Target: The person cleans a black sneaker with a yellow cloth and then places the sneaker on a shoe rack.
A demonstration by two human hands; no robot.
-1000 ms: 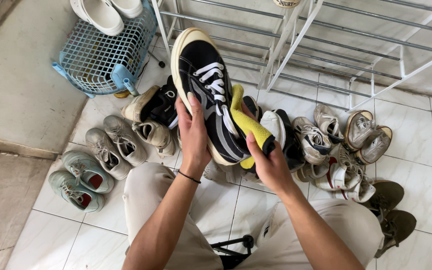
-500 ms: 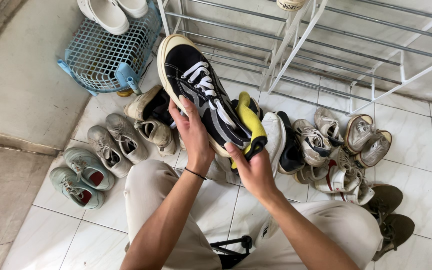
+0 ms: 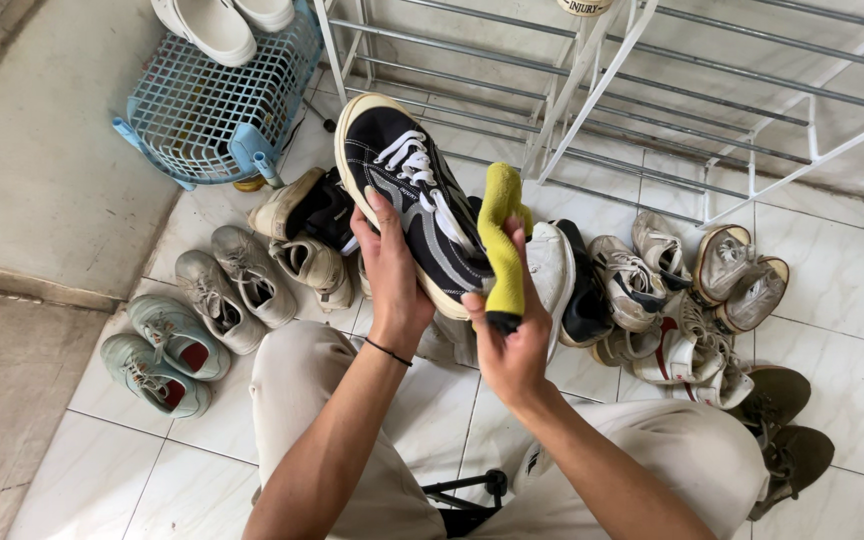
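Sneaker [image 3: 407, 195] held over white tiled floor [image 3: 832, 255].

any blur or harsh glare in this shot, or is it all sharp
Head view: even, soft daylight, no harsh glare. The black sneaker, yellow cloth and both hands, left and right, look sharp. The rack bars bow slightly near the edges, a wide-lens effect.

A single view is provided, taken from a camera worn on the head and directed steeply downward and slightly forward. The left hand [image 3: 392, 290] and right hand [image 3: 512, 345] are framed at close range near the centre, with the knees along the lower edge. The tiled floor [image 3: 112, 470] and the white rack [image 3: 652, 90] are covered beyond; no second view is supplied, so no area is shared.
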